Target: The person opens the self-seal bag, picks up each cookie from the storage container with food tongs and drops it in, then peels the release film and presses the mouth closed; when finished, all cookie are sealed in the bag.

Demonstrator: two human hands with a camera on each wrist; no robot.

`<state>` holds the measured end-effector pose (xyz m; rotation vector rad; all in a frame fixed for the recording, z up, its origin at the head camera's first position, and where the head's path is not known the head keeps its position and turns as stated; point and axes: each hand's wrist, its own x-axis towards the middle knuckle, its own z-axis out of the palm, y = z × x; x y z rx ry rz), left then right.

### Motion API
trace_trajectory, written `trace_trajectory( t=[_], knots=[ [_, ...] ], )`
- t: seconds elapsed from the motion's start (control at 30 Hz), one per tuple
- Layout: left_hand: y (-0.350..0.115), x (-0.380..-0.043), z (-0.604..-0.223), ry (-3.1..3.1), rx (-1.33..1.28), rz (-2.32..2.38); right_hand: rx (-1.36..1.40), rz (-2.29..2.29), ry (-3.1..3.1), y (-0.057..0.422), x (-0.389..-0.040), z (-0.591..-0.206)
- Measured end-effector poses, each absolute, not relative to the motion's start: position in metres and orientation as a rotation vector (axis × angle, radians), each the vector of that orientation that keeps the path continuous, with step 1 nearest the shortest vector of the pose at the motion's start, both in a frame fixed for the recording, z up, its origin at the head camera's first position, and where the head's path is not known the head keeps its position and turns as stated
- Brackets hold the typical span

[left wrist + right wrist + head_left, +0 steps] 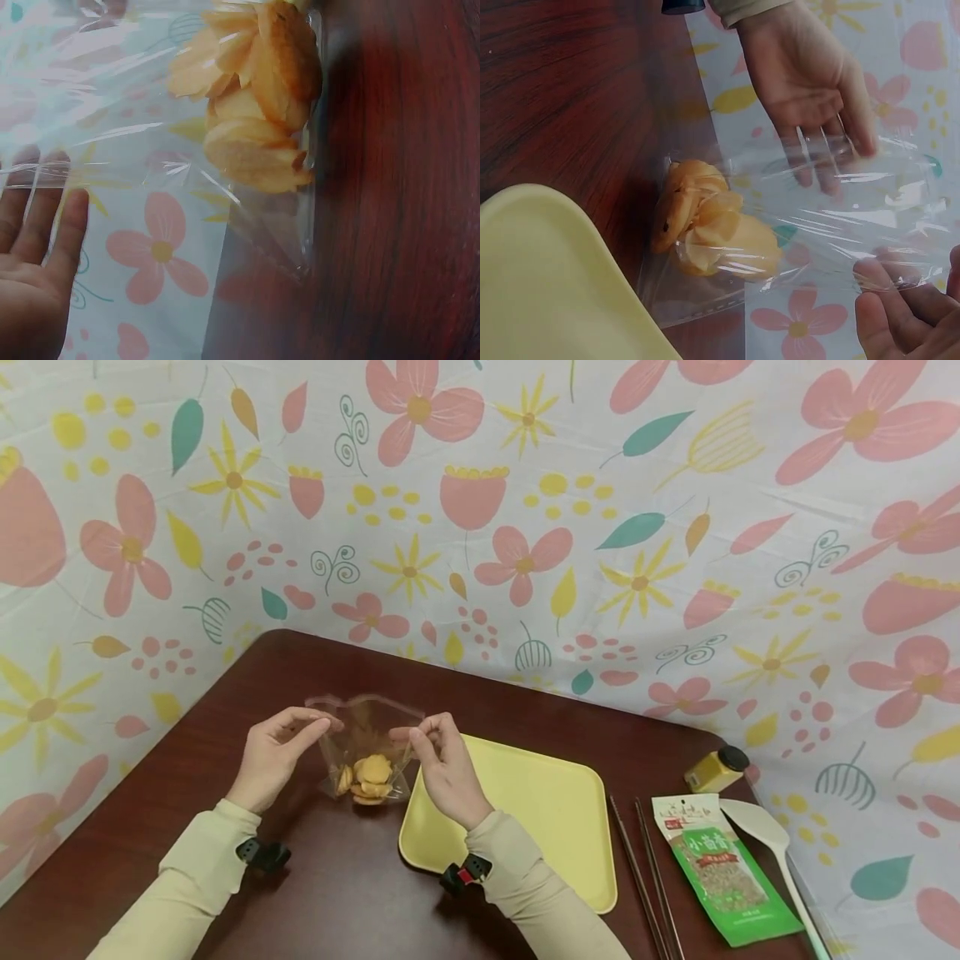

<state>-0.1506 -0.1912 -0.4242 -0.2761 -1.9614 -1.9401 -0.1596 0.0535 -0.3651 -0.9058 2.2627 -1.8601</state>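
Note:
A clear plastic bag (365,727) hangs upright between my hands, low over the table left of the yellow tray. At its bottom lies a small heap of yellow-brown, wavy-edged slices (372,770), also seen close up through the film in the left wrist view. My left hand (273,756) pinches the bag's upper left edge between thumb and fingers. On the upper right edge, my right hand (452,772) pinches the film in the same way. In the right wrist view, the left thumb lies on the film with the other fingers behind it.
The yellow tray (540,827) sits partly under my right forearm. Right of it lie metal chopsticks (648,877), a green-and-white spice packet (726,868), a white spatula (772,835) and a yellow bottle with a black cap (716,768). Flowered cloth (480,560) hangs behind the table.

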Motion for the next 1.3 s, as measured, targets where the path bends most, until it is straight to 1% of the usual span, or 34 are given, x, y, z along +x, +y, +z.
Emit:
trace_trajectory(
  t=[0.2, 0.4, 0.47, 0.67, 0.9, 1.03, 1.13, 1.3],
  knots=[
    [-0.195, -0.146, -0.420, -1.768, -0.466, -2.118, -0.921, -1.868, 2.285, 0.055, -0.162, -0.364],
    [-0.193, -0.144, -0.414, -1.661, -0.659, -2.163, -0.891, -1.900, 2.343, 0.056, -0.164, -0.366],
    [-0.191, -0.144, -0.413, -1.663, -0.641, -2.164, -0.880, -1.918, 2.334, 0.055, -0.166, -0.367],
    [-0.191, -0.143, -0.417, -1.764, -0.464, -2.166, -0.818, -1.952, 2.311, 0.054, -0.171, -0.374],
    [-0.201, -0.145, -0.430, -1.936, -0.398, -2.120, -0.800, -1.882, 2.280, 0.053, -0.175, -0.376],
    [-0.204, -0.145, -0.435, -1.873, -0.355, -2.113, -0.813, -1.862, 2.267, 0.053, -0.177, -0.377],
    [-0.202, -0.145, -0.436, -1.803, -0.298, -2.055, -0.807, -1.861, 2.266, 0.054, -0.176, -0.377],
    [-0.196, -0.146, -0.429, -1.904, -0.177, -1.897, -0.817, -1.864, 2.272, 0.053, -0.177, -0.375]
  ],
)
